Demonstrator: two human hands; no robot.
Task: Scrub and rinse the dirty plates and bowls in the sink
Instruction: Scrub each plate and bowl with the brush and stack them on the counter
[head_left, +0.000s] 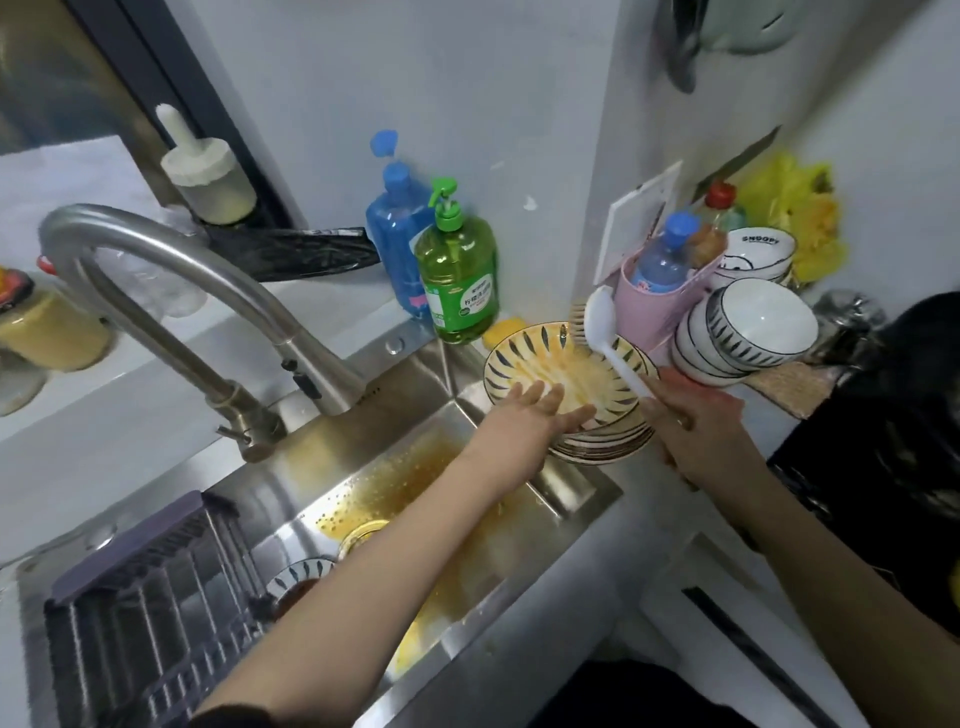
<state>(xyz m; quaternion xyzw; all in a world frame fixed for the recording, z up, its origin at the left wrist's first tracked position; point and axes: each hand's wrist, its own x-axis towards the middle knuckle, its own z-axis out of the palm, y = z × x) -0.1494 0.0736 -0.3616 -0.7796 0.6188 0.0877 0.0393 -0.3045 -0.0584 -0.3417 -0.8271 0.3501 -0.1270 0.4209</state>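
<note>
I'm gripping the white brush (605, 332) in my right hand (696, 431), handle running from my fist up-left, bristles meeting the far rim of the top plate (524, 364). The plate stack is sitting at the sink's (519, 545) right corner. My left hand (540, 410) is lying flat-fingered on the plate's near edge.

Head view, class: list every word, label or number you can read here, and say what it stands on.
"SNOOPY": black letters inside the rim of the white bowl at the back right.
Green soap bottle: label characters too blurred to read.
Blue bottle: pink sticker unreadable.
</note>
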